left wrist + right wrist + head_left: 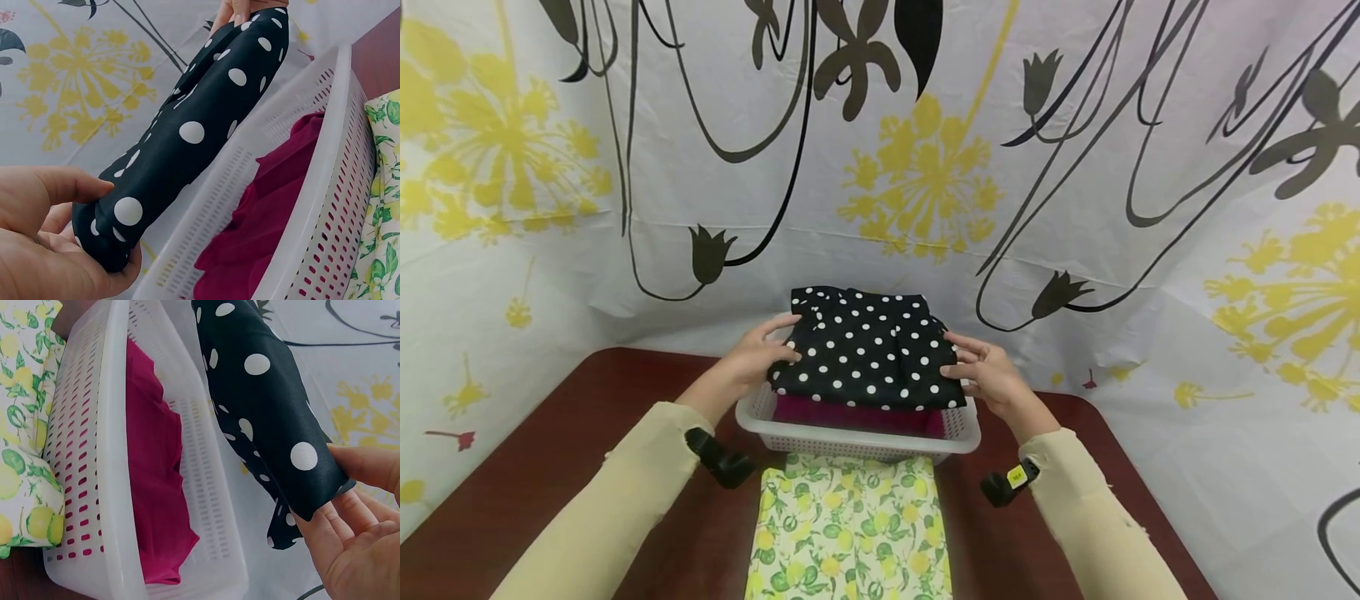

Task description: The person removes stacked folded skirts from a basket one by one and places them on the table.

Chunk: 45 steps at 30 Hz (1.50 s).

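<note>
A folded black cloth with white polka dots (865, 346) is held up above a white perforated plastic basket (857, 440). My left hand (752, 354) grips its left edge, thumb on the near face and fingers behind and below, as the left wrist view shows (56, 231). At the opposite edge my right hand (992, 379) pinches the cloth between thumb and fingers, seen close in the right wrist view. Inside the basket lies a folded magenta cloth (156, 481), partly covered by the dotted one in the head view.
Nearer than the basket, a folded cloth with a lemon print (850, 533) lies on the dark red-brown table (662, 392). A white curtain with yellow and grey plant prints (865, 192) hangs right behind the table.
</note>
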### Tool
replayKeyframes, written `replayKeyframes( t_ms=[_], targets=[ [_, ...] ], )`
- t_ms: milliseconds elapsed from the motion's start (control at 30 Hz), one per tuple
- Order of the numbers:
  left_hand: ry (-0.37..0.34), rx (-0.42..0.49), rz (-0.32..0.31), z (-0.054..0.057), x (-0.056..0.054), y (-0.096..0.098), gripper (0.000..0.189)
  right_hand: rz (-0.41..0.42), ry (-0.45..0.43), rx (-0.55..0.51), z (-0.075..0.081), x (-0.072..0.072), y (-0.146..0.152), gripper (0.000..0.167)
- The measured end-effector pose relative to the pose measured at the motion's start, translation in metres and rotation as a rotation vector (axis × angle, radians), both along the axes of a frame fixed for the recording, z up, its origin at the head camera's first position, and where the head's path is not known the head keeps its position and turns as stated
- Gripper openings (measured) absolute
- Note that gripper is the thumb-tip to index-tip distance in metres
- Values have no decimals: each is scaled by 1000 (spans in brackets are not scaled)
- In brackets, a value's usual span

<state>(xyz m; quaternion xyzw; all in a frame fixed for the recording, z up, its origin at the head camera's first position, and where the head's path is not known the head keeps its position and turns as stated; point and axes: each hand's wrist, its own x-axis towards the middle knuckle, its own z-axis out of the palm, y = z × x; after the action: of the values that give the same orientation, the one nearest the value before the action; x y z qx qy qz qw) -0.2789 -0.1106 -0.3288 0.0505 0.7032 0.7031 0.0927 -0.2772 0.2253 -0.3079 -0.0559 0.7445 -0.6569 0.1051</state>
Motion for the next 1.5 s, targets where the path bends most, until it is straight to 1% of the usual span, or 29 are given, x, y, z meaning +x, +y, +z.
replayKeyframes(
  t_ms=[133,333,533,767,967,1100,1300,1500],
  targets=[
    [8,12,-5,3,4,-9,71,8,13,-5,4,3,-8,66],
    [22,26,-23,8,14,-23,71,24,30,0,7,8,-19,66],
    [35,7,-28,13,24,-39,72,37,44,-7,11,14,-33,65],
    [39,1,-24,17,36,-65,70,49,72,-31,11,22,-59,64],
    [43,-38,-9,18,45,-91,72,37,50,-69,8,27,-85,64],
    [38,-59,-4,16,49,-109,72,34,40,-98,5,29,-104,64],
    [19,-52,-17,9,54,-136,71,14,24,-152,-2,30,-130,64],
    [29,-29,-15,-1,58,-160,61,7,8,-156,-11,33,-152,61]
  ],
)
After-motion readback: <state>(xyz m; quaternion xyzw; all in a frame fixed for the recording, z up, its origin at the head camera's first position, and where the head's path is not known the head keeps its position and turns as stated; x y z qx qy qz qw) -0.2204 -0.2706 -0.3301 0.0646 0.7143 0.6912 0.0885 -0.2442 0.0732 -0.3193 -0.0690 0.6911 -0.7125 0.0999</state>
